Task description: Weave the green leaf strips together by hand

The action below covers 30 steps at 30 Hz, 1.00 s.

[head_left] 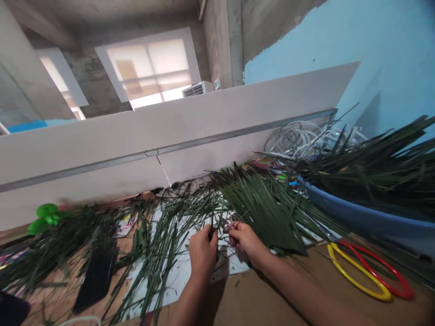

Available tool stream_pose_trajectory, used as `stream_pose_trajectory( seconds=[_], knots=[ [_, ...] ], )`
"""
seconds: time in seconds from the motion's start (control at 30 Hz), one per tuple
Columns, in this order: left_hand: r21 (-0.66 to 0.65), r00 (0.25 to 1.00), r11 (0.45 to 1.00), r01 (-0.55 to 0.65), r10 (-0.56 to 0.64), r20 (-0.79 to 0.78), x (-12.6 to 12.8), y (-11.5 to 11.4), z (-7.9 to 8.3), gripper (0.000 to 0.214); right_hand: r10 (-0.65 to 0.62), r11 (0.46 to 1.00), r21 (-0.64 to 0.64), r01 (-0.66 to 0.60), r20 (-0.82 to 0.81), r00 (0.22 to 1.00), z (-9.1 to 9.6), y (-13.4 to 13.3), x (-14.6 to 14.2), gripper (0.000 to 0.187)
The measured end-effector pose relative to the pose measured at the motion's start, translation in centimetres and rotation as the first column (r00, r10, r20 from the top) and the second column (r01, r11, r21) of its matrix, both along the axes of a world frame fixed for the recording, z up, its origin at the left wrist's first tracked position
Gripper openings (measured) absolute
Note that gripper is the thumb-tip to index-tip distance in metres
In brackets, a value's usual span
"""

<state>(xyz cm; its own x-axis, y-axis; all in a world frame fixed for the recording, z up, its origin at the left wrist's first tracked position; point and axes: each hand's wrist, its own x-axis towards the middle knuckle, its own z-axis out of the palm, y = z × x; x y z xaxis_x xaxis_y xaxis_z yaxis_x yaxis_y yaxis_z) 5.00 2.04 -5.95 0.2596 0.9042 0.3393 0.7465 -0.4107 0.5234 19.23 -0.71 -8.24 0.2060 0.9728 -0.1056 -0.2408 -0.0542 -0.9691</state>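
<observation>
My left hand [203, 250] is closed around a narrow green leaf strip [212, 209] that sticks up above the fingers. Close beside it, my right hand [247, 242] pinches a small pointed tool [224, 222] with a dark tip and a purple patch; its exact kind is too small to make out. Both hands are over a white sheet [163, 280] strewn with cut leaf strips [166, 253]. Just beyond my right hand lies a broad layer of long green leaves [261, 203].
At right lie scissors with red and yellow handles [360, 274], near a blue tub [356, 210] heaped with leaves. White coiled strips [292, 140] sit behind. A black phone [97, 274] and a green fan-shaped thing [47, 217] are at left. A white partition [136, 136] borders the table.
</observation>
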Motion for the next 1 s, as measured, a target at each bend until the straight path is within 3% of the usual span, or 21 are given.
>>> stream_pose_trajectory(
  seconds=[0.2,0.5,1.0],
  knots=[
    [0.038,0.999,0.999,0.003,-0.002,-0.038,0.0,0.0,0.1,0.024,-0.008,1.000,-0.003,0.008,-0.034,0.999,0.4,-0.1,-0.1,0.018],
    [0.040,0.996,0.999,0.013,-0.009,-0.089,0.2,-0.3,0.1,0.019,-0.115,0.993,-0.001,0.116,-0.096,0.989,0.1,1.4,1.8,0.025],
    [0.037,0.990,0.999,0.019,-0.014,-0.138,0.1,0.2,0.0,0.020,-0.158,0.987,-0.034,0.155,-0.126,0.979,0.3,1.6,2.3,0.025]
  ],
)
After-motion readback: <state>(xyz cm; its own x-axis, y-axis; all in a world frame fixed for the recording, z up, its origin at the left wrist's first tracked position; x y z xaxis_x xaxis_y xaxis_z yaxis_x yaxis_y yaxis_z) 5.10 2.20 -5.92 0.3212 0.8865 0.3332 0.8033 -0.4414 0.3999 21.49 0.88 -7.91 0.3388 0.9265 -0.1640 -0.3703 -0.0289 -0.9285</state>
